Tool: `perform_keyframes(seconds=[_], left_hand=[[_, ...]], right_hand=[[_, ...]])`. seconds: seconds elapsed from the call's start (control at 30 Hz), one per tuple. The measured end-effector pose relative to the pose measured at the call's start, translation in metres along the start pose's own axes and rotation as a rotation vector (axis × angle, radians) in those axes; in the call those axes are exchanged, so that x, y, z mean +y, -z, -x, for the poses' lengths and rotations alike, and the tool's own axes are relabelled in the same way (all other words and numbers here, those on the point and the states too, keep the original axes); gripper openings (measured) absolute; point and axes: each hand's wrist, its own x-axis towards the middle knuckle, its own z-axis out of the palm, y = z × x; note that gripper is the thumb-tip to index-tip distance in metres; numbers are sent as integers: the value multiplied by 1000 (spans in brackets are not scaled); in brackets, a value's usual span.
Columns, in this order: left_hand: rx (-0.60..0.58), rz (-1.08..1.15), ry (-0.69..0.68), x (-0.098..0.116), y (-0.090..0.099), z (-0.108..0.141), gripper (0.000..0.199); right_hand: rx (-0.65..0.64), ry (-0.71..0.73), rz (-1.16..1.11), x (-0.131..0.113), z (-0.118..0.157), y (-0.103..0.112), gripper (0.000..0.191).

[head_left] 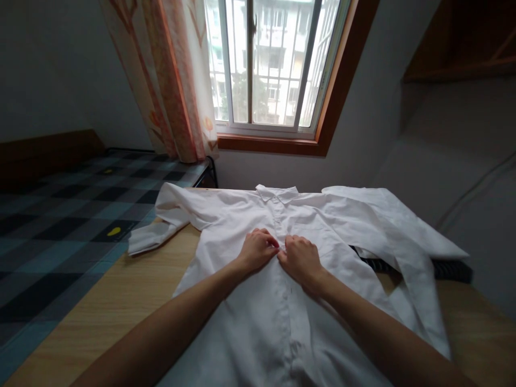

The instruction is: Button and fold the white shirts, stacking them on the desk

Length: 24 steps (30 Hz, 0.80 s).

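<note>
White collared cloth shirt [229,220], spread front-up | left hand [258,250] and right hand [301,259] pinching mid-placket — closed above, lower fastening unclear

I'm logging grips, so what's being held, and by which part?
The white shirt: left hand and right hand pinch its front placket, below the collar.

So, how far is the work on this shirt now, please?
Judging by this view, partway. The shirt already looks spread on the table, collar at the far end. In hand is the middle of the front strip, where left hand and right hand pinch the cloth. Probably left is the strip's lower part, which looks loose and wrinkled; I cannot tell if it is buttoned.
</note>
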Motion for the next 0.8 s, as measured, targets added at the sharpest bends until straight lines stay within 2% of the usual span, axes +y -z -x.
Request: perform_keyframes(seconds=[0.13,0.27,0.63,0.7,0.8], left_hand=[[-40,-54,90,12,2,1,16],[-53,-108,156,18,4,3,18],[-41,-123,151,19,3,5,19],[-33,-119,160,19,3,5,18],[-16,-106,162,19,2,6,18]], right_hand=[[-7,49,53,-4,-4,3,21],[-3,38,70,-4,-7,2,22],[55,86,115,-2,-13,-3,16],[68,66,72,1,-15,-2,17],[56,-50,-120,10,-17,-1,16]])
